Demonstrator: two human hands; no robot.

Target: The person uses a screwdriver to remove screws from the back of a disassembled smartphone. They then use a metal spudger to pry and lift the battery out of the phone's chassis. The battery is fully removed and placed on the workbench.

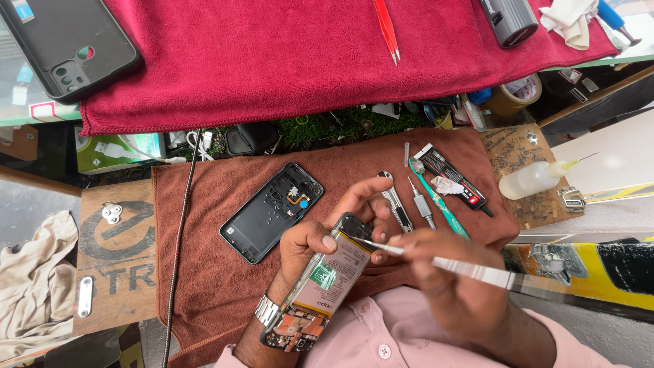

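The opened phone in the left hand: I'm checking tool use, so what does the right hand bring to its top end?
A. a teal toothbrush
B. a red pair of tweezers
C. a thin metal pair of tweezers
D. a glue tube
C: the right hand holds thin metal tweezers whose tip meets the upper end of the opened phone gripped by the left hand.

opened phone [320, 286]: 1 | back covers [271, 211]: 2 | towels [327, 54]: 2 | red tweezers [387, 28]: 1 | toothbrush [436, 197]: 1

Phone repair bench: opened phone back cover [271, 212], red tweezers [386, 28], glue tube [452, 176], towels w/ tools.
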